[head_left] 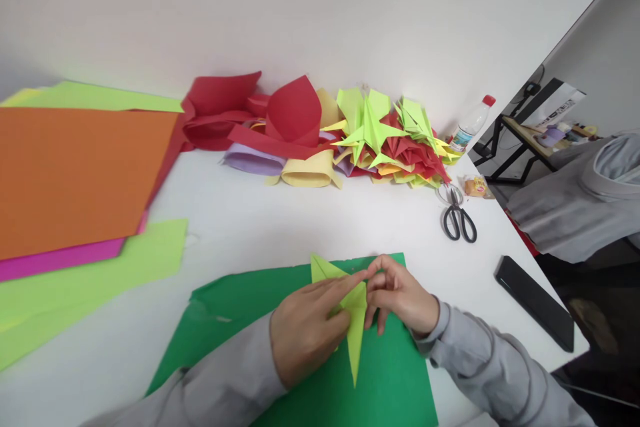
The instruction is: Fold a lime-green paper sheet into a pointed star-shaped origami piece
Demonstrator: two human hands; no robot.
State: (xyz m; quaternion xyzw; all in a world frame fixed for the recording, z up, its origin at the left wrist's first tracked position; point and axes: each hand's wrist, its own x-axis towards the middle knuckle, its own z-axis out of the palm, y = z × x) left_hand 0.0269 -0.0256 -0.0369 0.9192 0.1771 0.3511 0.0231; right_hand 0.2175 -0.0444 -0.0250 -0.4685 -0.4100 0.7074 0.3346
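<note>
A folded yellow-green paper star [356, 327] is between my hands, one long point toward me and another toward the far left. My left hand [313, 327] lies across it, thumb and fingers closed on the paper, index finger stretched toward the right. At the star's right side my right hand [397, 297] has its thumb and index finger pinched near a point, the fingertips of both hands meeting there. Part of the star is hidden under the left hand. Beneath everything lies a green paper sheet [395, 380] on the white table [240, 220].
Orange paper sheets [75, 180] are stacked at the left. Along the wall sit curled red paper pieces [295, 113] and a pile of folded paper stars [373, 123]. Toward the right are a bottle [470, 123], a small snack packet [475, 187], black-handled scissors [459, 220] and a black phone-like slab [535, 303].
</note>
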